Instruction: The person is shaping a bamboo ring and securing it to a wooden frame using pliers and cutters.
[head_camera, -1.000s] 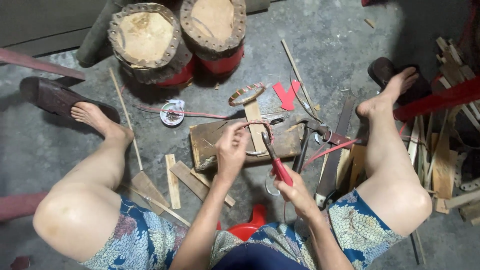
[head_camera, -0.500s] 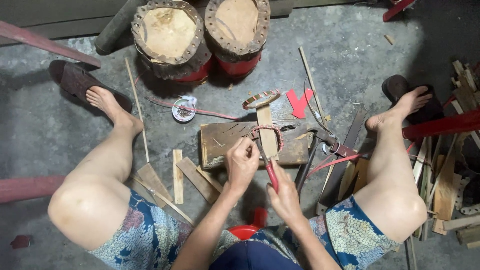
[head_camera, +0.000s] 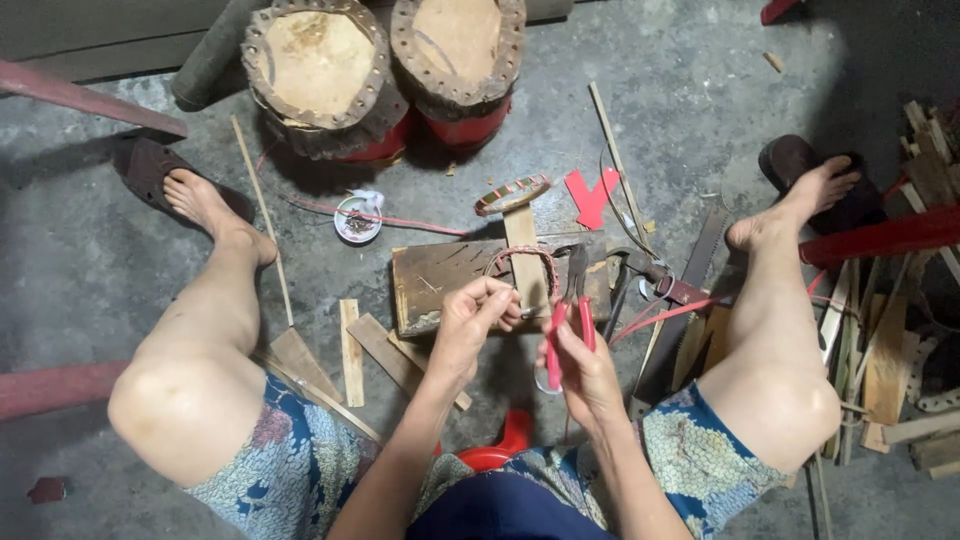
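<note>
We sat on a low red stool (head_camera: 497, 450) w/ both knees spread, working over a dark wooden block (head_camera: 440, 285) on the concrete floor. Our left hand (head_camera: 470, 325) was closed in a pinch: thumb & fingers tight on one end of a thin hoop (head_camera: 520, 255) wrapped in red & pale strips, which arched up over the block right in front of us. Our right hand (head_camera: 585, 365) was wrapped round the red handles of a pair of pliers (head_camera: 572, 300); handles stood a little apart in the fist, dark nose pointing up & away, just beside the hoop's right end. Whether the nose actually bit the hoop we couldn't tell, too small. A pale wood slat (head_camera: 524, 265) lay upright across the block, behind the hoop. At its far end sat a 2nd finished ring (head_camera: 512, 194), tilted. Beyond that, two drum bodies (head_camera: 385, 70) w/ red bases stood side by side, raw tops up. A small round dish (head_camera: 357, 220) lay near the left foot, a red cut-out scrap (head_camera: 590, 197) to the right of the ring. A saw blade (head_camera: 690, 290) & other tools lay by the right leg; wood offcuts (head_camera: 880, 350) piled further right.
</note>
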